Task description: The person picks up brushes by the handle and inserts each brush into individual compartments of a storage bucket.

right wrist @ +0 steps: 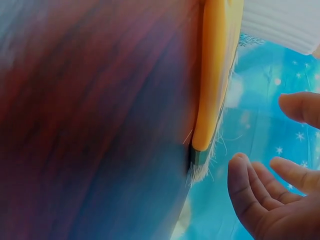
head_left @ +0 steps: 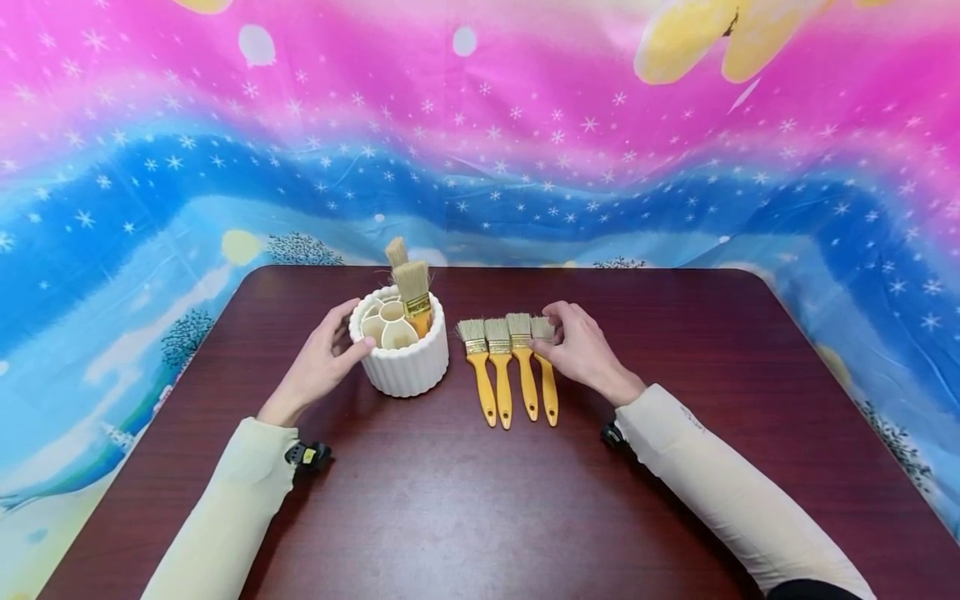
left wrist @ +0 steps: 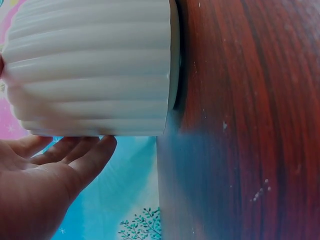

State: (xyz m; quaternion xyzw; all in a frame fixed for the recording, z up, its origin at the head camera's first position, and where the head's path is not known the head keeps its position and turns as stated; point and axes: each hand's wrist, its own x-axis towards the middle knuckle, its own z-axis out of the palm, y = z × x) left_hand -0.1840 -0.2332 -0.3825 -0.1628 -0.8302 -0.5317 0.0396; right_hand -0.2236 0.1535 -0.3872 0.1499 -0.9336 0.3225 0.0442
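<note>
A white fluted brush holder (head_left: 407,371) with petal-shaped compartments stands on the table. Two paintbrushes are in it, bristles up; the nearer paintbrush (head_left: 414,287) partly hides the other. My left hand (head_left: 321,357) holds the holder at its left, thumb on the rim, with fingers (left wrist: 95,160) against the fluted side. Right of the holder, several yellow-handled paintbrushes (head_left: 504,367) lie in a row, handles toward me. My right hand (head_left: 585,346) hovers over the bristle end of the rightmost paintbrush (head_left: 551,392). In the right wrist view, thumb and fingers are apart, holding nothing.
The dark red-brown wooden table (head_left: 465,517) has rounded far corners. Behind it and along both sides hangs a colourful printed cloth (head_left: 480,183) with snowflakes. A black strap device (head_left: 307,456) sits at the left wrist, another (head_left: 613,435) at the right.
</note>
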